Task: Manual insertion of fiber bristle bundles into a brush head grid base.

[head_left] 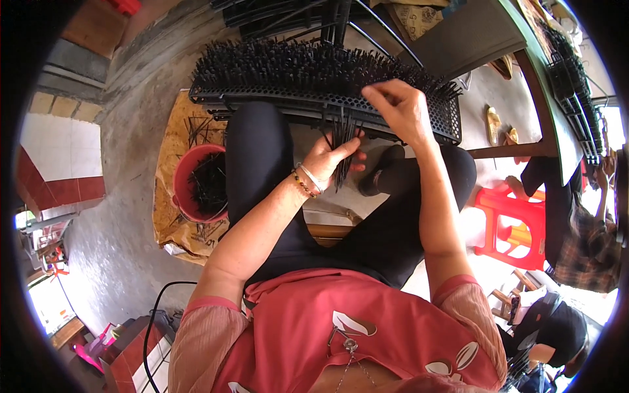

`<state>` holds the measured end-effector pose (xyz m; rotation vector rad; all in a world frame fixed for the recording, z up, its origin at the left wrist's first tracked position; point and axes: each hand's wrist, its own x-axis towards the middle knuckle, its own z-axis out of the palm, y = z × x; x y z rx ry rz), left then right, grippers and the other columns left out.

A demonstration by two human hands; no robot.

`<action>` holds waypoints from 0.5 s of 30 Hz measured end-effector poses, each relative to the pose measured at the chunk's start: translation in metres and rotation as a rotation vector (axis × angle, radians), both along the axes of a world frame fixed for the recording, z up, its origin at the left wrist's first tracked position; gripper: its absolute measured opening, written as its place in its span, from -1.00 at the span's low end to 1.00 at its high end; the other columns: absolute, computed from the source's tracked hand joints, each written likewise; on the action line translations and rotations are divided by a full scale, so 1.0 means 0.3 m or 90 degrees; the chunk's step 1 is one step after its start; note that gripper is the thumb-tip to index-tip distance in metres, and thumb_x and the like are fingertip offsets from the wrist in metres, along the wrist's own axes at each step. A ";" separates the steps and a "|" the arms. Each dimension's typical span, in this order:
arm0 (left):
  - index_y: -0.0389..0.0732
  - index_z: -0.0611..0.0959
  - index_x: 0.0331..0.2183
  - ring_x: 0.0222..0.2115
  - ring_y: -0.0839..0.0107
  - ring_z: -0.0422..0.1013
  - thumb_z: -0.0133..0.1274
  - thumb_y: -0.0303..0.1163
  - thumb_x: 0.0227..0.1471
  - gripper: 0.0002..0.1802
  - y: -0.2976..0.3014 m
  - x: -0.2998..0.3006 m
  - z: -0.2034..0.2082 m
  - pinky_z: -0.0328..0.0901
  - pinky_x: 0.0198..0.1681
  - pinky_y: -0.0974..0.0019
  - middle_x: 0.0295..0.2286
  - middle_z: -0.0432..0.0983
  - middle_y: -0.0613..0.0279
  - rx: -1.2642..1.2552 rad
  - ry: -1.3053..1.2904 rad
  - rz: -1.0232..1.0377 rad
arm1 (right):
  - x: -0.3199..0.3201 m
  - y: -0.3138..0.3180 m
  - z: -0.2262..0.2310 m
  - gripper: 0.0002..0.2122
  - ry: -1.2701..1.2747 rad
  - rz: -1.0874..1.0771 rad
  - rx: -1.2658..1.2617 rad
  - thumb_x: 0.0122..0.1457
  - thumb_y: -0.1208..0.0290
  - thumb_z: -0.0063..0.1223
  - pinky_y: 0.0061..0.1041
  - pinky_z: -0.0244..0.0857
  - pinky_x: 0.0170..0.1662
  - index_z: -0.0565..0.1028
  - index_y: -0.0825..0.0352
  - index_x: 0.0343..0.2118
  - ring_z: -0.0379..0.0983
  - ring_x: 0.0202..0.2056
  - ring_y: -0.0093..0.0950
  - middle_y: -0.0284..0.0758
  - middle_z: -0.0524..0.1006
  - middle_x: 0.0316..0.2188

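A bundle of thin black sticks [343, 147] is gripped in my left hand [325, 157], held upright between my knees just below the rack's near edge. My right hand [401, 108] is raised over the right half of the rack, thumb and fingertips pinched together at its front edge; whatever is between them is too small to make out. The long black perforated rack [275, 96] lies across in front of me, its top densely filled with upright black sticks [282, 65].
A red bucket [185, 187] of similar black sticks stands left of my knee on a brown paper sheet [171, 141]. Red plastic stools [511, 223] and co-workers [580, 242] are at the right. Another filled rack [573, 92] sits on a table there.
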<state>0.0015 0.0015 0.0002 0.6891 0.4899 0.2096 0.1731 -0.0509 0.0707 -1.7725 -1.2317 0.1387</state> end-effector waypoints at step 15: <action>-0.17 0.50 -0.20 -0.32 0.38 0.44 -0.02 -0.36 0.08 -0.79 0.011 -0.007 0.011 0.44 -0.38 0.24 -0.26 0.45 0.25 0.020 -0.018 0.071 | -0.023 0.001 -0.009 -0.78 0.442 0.121 -0.231 0.05 0.35 0.15 -0.72 0.25 -0.48 0.56 0.44 -0.38 0.40 -0.54 -0.69 -0.38 0.53 -0.57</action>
